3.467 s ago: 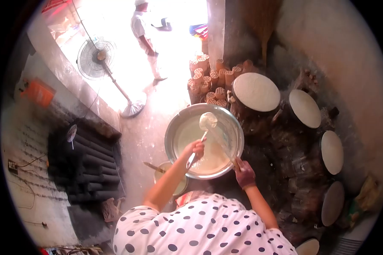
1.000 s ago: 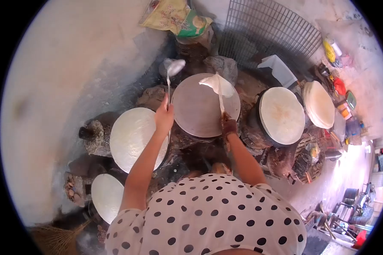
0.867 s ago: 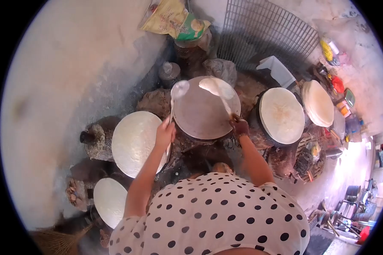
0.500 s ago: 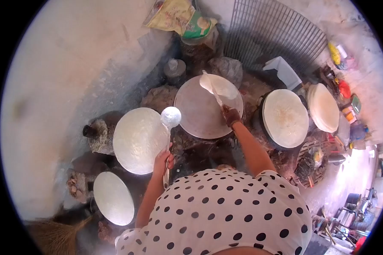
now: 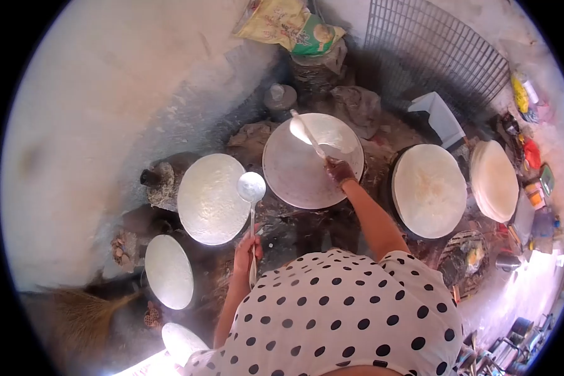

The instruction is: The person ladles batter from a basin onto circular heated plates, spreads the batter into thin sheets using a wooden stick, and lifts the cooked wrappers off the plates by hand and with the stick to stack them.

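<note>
My right hand is closed round the handle of a wooden spreader. Its far end rests near the back rim of a round griddle. Wet white batter covers the back part of that griddle; the front is bare. Lower left, my left hand grips a long-handled metal ladle, its bowl coated white and held up beside the right edge of a second griddle. A full sheet of pale batter covers that second griddle.
Farther left are another white-covered round griddle and a straw broom. To the right lie a pale flatbread on a dark pan and a stack of flatbreads. Behind stand a white tub and a metal grid.
The spreader's far end has swung left over the middle griddle, and the batter reaches wider along its back. The view has shifted, bringing another pale round surface in at lower left.
</note>
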Demonstrator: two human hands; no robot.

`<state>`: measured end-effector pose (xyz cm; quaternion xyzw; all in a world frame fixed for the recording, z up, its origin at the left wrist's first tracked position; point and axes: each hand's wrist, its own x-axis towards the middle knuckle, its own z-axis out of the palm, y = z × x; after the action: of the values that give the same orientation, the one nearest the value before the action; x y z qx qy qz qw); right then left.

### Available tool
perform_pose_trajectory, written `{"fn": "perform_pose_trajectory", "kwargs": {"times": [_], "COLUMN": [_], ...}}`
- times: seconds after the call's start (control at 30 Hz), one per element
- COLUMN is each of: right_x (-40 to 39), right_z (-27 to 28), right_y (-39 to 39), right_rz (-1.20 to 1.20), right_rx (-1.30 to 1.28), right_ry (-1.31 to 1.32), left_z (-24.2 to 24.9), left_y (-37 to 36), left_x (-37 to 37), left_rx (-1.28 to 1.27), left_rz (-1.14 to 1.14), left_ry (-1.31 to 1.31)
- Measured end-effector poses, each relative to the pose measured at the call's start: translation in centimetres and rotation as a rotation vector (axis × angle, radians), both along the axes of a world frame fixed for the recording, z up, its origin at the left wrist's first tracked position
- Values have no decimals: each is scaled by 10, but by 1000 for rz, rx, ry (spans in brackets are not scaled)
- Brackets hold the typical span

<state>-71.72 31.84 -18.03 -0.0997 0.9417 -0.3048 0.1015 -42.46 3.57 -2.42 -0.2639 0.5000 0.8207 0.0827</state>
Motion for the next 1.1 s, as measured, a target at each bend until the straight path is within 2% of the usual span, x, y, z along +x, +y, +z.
{"fn": "perform_pose_trajectory", "kwargs": {"times": [0.03, 0.07, 0.13, 0.17, 0.27, 0.33, 0.37, 0.4, 0.47, 0.5, 0.53, 0.6, 0.67, 0.73, 0.77, 0.8, 0.83, 0.93, 0.97, 1.0, 1.07, 1.1], "right_x": [2, 9, 15, 20, 13, 9, 4, 0, -7, -18, -16, -2, -12, -30, -32, -27, -17, -52, -52, -50, -29, -32], "right_z": [-3, 11, 18, 13, -9, 50, 49, 49, 51, 41, 60, 124, 73, 9, -1, 18, 39, -23, -4, 12, 75, 49], "right_y": [12, 31, 54, 62, 52, 14, 7, 9, 20, 35, 44, 64, 67, 52, 41, 30, 30, 55, 71, 72, 61, 53], "right_rz": [6, -68, -124, 120, -8, -355, -235, -232, 77, 60, 69, -214, -186, -71, -36, -13, 20, 102, 202, 205, -83, -8], "right_rx": [-7, -385, -761, 22, -200, -33, -132, -135, -277, -244, -241, 67, 155, 40, -8, 24, -123, -93, -189, -189, 204, 298], "right_ry": [-2, -121, -245, 172, 569, -318, -182, -184, -73, -199, -195, -201, -81, -1, -22, -192, -228, -257, -146, -149, -163, -69], "left_z": [1, 1, 19, 21, 17, 11, 8, 5, 2, 1, 0, 2, 5, 9, -15, -13, -7, 11, 14, 14, 13, 13], "left_y": [4, 7, 17, 22, 34, 39, 41, 42, 43, 44, 45, 47, 51, 58, 45, 46, 50, 59, 60, 60, 59, 59], "left_x": [2, 4, 8, 12, 22, 28, 30, 30, 35, 37, 37, 38, 41, 39, 47, 46, 44, 39, 36, 35, 34, 32], "left_rx": [40, 81, 66, 63, 94, 124, 135, 147, 163, 158, 155, 105, 49, -52, -22, -25, -59, -119, -141, -141, -155, -158], "left_rz": [18, 39, 47, 82, 167, 215, 228, 238, 240, 261, 285, 309, 325, 344, 258, 255, 260, 263, 270, 272, 276, 276], "left_ry": [5, 14, -7, -24, -42, -37, -41, -43, -27, -20, -11, -17, -40, -100, -50, -53, -72, -103, -109, -111, -119, -127]}}
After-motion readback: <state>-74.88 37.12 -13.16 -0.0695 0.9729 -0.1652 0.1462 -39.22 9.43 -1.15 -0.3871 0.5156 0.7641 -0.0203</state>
